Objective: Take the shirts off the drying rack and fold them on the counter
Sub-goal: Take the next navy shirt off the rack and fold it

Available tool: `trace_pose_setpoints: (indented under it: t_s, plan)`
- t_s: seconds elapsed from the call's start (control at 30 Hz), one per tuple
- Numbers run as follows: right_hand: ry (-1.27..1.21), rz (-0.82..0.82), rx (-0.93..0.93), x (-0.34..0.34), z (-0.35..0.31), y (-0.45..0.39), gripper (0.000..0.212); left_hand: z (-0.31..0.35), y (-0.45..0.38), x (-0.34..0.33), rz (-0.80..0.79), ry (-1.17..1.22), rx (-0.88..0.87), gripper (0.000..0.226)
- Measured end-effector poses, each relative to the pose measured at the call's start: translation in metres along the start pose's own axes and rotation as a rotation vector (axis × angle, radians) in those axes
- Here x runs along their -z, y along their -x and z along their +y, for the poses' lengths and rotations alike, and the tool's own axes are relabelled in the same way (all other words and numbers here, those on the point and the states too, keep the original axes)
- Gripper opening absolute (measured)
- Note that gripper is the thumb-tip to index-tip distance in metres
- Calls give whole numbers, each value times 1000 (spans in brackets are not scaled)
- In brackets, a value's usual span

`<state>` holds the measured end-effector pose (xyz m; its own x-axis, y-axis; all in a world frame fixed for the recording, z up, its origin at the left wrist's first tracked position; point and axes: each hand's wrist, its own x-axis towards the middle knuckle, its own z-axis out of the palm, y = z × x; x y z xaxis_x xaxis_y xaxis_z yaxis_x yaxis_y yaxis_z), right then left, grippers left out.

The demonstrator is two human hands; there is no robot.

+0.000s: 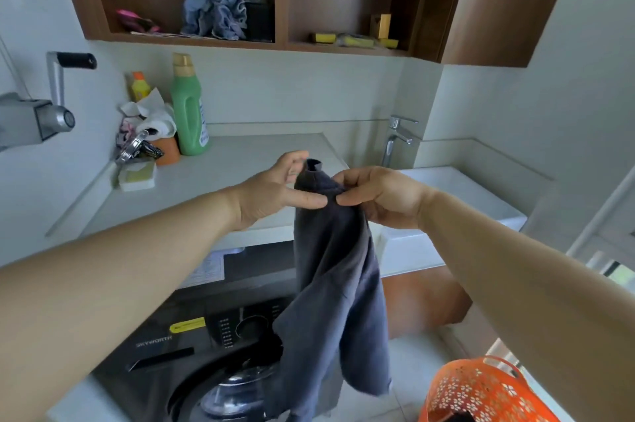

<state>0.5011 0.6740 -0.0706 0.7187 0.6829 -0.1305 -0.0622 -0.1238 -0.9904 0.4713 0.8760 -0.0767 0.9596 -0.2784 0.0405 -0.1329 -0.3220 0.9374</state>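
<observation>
Head view, dark grey shirt [330, 267] (bunched) — hanging limp, both hands pinching

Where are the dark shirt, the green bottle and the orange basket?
shirt [330, 270]: head view, middle of the hanging cloth.
green bottle [188, 112]: head view, its body, on the counter.
orange basket [481, 394]: head view, its perforated wall, bottom right.
</observation>
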Motion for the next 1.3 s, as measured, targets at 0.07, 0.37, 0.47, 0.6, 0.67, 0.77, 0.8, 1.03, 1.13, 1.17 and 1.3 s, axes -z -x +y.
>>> trace_pose_setpoints:
  t_s: [0.07, 0.37, 0.47, 0.6, 0.67, 0.77, 0.8, 1.03, 1.13, 1.17, 1.3]
  plan:
    - [-20, -51, 35, 10, -7, 4, 19, 7, -2, -2, -168, 100, -21, 54]
    - [41, 228, 92, 37, 2, 15, 30, 6, -19, -22, 26, 376, 94, 27]
    - [503, 349, -91, 41, 33, 12, 31, 11, -20, -25, 29, 348, 80, 23]
    - [747, 382, -273, 40, 76, 10, 23, 17, -16, -26, -28, 344, 80, 17]
    - [751, 472, -210, 40, 79, 5, 26, 15, -14, -22, -6, 349, 91, 17]
    - [794, 551, -145, 36, 69, 0, 22, 9, -12, -17, 79, 350, 96, 16]
    - [807, 550, -121, 34, 68, -2, 22, 7, -12, -15, 124, 356, 103, 15]
    - [445, 373, 114, 4, 49, -18, 20, -1, -5, -7, 295, 377, 143, 11]
    - [584, 370, 66, 0, 49, -29, 29, 0, 3, -5, 243, 392, 121, 14]
    - [580, 325, -5, 0, 52, -31, 38, 1, 6, -4, 226, 405, 104, 14]
    - [611, 181, -221, -2, 72, -34, 30, 14, 14, 5, 175, 460, 51, 17]
